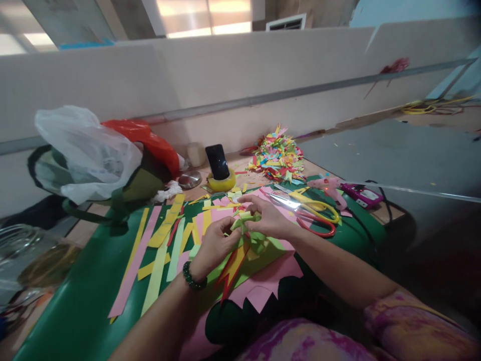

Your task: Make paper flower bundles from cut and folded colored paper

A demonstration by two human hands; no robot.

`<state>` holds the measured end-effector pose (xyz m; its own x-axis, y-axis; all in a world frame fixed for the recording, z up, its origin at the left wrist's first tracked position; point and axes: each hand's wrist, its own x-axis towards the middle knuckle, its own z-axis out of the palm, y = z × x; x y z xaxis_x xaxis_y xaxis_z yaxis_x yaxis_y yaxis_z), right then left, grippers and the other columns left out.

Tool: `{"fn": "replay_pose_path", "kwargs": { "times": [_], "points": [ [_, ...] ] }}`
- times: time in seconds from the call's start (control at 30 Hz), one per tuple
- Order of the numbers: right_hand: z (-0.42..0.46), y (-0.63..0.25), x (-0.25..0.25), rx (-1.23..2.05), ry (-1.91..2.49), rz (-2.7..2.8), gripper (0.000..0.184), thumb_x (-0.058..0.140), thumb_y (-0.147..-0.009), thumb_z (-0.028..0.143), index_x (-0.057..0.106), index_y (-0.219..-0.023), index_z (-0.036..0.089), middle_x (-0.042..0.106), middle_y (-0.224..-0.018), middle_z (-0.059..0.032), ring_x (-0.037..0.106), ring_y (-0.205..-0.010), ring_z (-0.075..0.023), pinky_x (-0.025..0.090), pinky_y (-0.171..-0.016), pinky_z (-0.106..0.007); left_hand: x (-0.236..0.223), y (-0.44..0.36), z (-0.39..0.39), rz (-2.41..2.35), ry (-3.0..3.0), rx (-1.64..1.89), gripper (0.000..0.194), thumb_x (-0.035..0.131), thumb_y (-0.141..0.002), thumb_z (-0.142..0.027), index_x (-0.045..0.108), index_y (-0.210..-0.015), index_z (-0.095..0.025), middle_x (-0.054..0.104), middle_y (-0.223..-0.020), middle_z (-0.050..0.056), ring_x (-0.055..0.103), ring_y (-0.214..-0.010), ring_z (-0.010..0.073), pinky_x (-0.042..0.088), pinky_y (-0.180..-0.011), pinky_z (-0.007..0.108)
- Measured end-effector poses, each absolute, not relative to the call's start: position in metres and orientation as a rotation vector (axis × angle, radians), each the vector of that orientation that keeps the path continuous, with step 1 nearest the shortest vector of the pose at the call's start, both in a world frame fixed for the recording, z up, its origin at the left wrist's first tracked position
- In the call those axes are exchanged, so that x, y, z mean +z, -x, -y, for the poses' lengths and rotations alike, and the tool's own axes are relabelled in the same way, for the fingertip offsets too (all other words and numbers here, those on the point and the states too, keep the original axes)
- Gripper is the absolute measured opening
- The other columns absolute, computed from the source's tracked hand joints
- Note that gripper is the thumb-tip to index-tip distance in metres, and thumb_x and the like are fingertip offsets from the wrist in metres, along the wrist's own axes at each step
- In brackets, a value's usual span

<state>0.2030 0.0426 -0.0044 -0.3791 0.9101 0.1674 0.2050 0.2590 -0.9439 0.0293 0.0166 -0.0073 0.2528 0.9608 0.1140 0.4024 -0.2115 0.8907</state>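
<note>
My left hand [215, 241], with a dark bead bracelet on the wrist, and my right hand [264, 216] meet over a green sheet [82, 306] on the desk. Both pinch a small folded piece of light green paper [244, 219] between their fingertips. Under the hands lie a pink sheet [270, 281] with a zigzag cut edge, a light green sheet [263, 248] and red and yellow pointed strips [233, 268]. Long pink, yellow and green paper strips [158, 250] lie to the left of my hands.
Scissors [315, 215] with yellow and red handles lie right of my hands, with a pink glue gun [330, 188] behind. A heap of folded coloured paper pieces [278, 158] sits at the back. A phone [217, 161] stands in a yellow tape roll. Plastic bags [90, 150] stand left.
</note>
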Motion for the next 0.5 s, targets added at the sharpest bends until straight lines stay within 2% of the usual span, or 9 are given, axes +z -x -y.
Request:
{"fn": "replay_pose_path", "kwargs": {
  "times": [0.13, 0.23, 0.33, 0.4, 0.5],
  "points": [
    [-0.045, -0.204, -0.004, 1.18, 1.049, 1.737, 0.055, 0.059, -0.064, 0.013, 0.054, -0.119, 0.019, 0.049, -0.075, 0.0049, 0.052, -0.068, -0.0118, 0.04, -0.059, -0.023, -0.003, -0.028, -0.017, -1.189, -1.651, 0.825, 0.02, 0.061, -0.068, -0.035, 0.062, -0.073, -0.017, 0.062, -0.068, 0.001, 0.056, -0.067, 0.0166, 0.044, -0.062, 0.026],
    [-0.049, -0.207, -0.006, 1.154, 1.061, 1.73, 0.053, 0.06, -0.066, 0.015, 0.055, -0.119, 0.019, 0.055, -0.084, 0.0015, 0.055, -0.073, -0.0132, 0.044, -0.063, -0.026, 0.0, -0.026, -0.016, -1.152, -1.583, 0.674, 0.022, 0.061, -0.069, -0.038, 0.065, -0.072, -0.016, 0.063, -0.067, 0.002, 0.056, -0.067, 0.0172, 0.043, -0.059, 0.026],
    [-0.051, -0.212, -0.007, 1.064, 0.965, 1.797, 0.049, 0.061, -0.071, 0.017, 0.057, -0.119, 0.02, 0.061, -0.097, -0.0032, 0.059, -0.087, -0.0166, 0.048, -0.076, -0.031, -0.001, -0.025, -0.015, -1.174, -1.51, 0.631, 0.028, 0.061, -0.068, -0.043, 0.065, -0.07, -0.015, 0.057, -0.06, 0.0, 0.046, -0.055, 0.0123, 0.036, -0.052, 0.024],
    [-0.051, -0.214, -0.006, 0.931, 0.848, 1.863, 0.037, 0.062, -0.078, 0.021, 0.062, -0.115, 0.023, 0.062, -0.109, -0.0061, 0.058, -0.102, -0.0201, 0.046, -0.088, -0.037, -0.002, -0.024, -0.015, -1.173, -1.498, 0.63, 0.027, 0.059, -0.069, -0.042, 0.065, -0.07, -0.015, 0.057, -0.06, 0.0, 0.044, -0.053, 0.0112, 0.035, -0.051, 0.024],
    [-0.049, -0.216, -0.005, 0.745, 0.724, 1.96, 0.015, 0.063, -0.085, 0.03, 0.07, -0.096, 0.024, 0.06, -0.119, -0.0083, 0.052, -0.117, -0.0229, 0.04, -0.101, -0.043, -0.002, -0.025, -0.015, -1.129, -1.586, 0.603, 0.021, 0.054, -0.068, -0.033, 0.066, -0.069, -0.016, 0.06, -0.063, 0.0, 0.047, -0.057, 0.0127, 0.038, -0.055, 0.024]
  ]
}}
